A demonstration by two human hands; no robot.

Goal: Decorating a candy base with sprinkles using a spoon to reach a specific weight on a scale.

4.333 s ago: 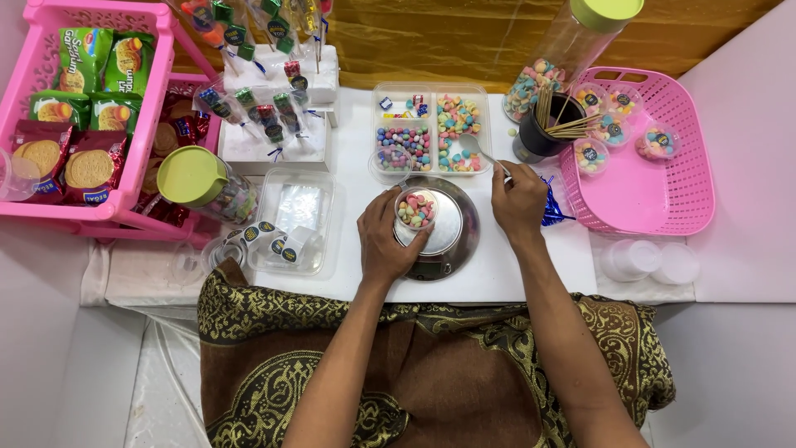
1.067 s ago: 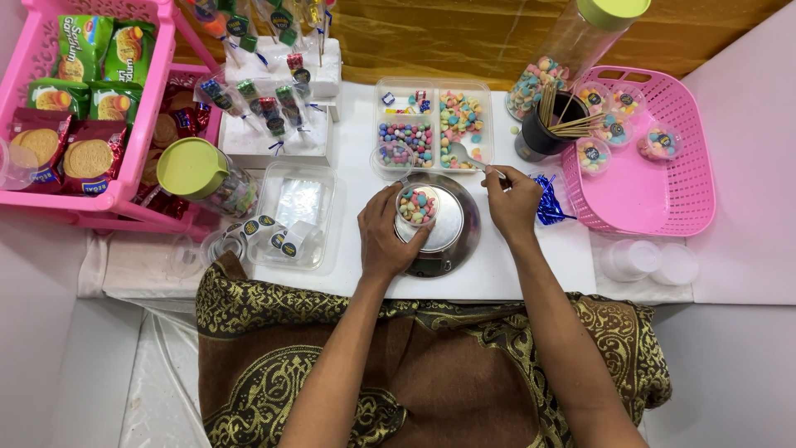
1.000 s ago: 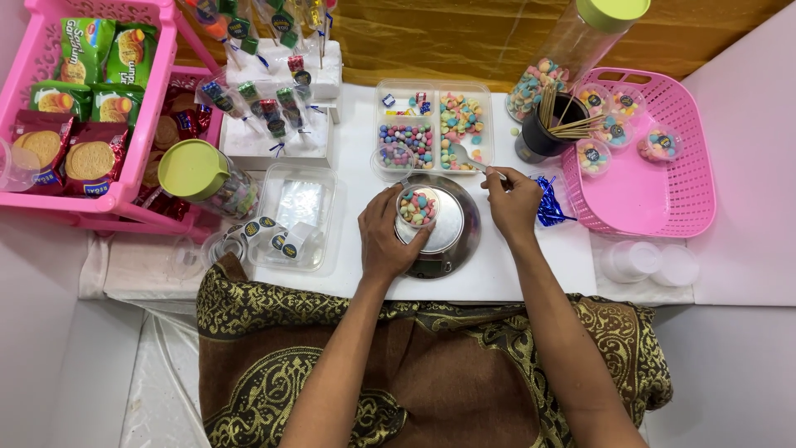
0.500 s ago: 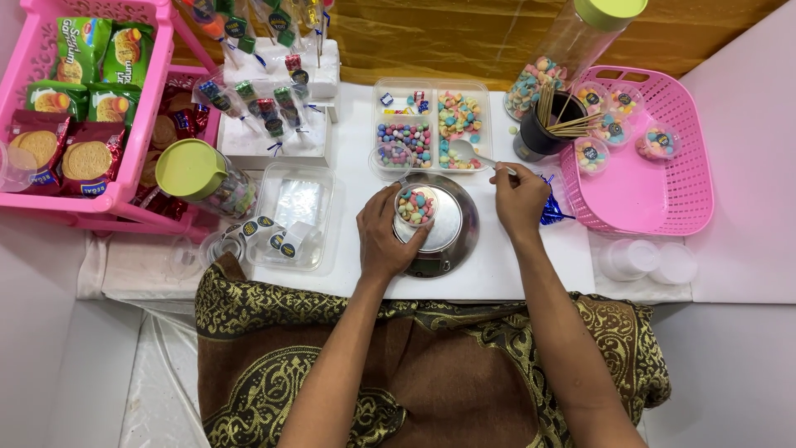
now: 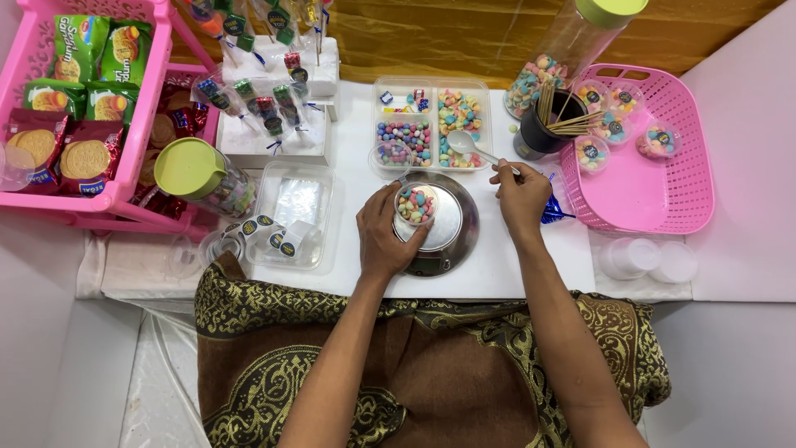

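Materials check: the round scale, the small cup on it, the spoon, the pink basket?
Scale: looks like brushed steel, with a grey metallic sheen.
Cup: clear plastic, likely thin; the candies show through its wall. The left hand holds it.
Spoon: white, glossy bowl, probably plastic, held in the right hand.
Basket: moulded pink plastic with a perforated lattice.

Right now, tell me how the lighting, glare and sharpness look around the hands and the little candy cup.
Head view: light is soft and even, with only faint shadows under the left hand and right hand; the candy cup is sharp, its colours distinct; the round metal scale shows a mild sheen, no harsh glare; the spoon is slightly soft; the clear lids at the right look washed out against the white table.
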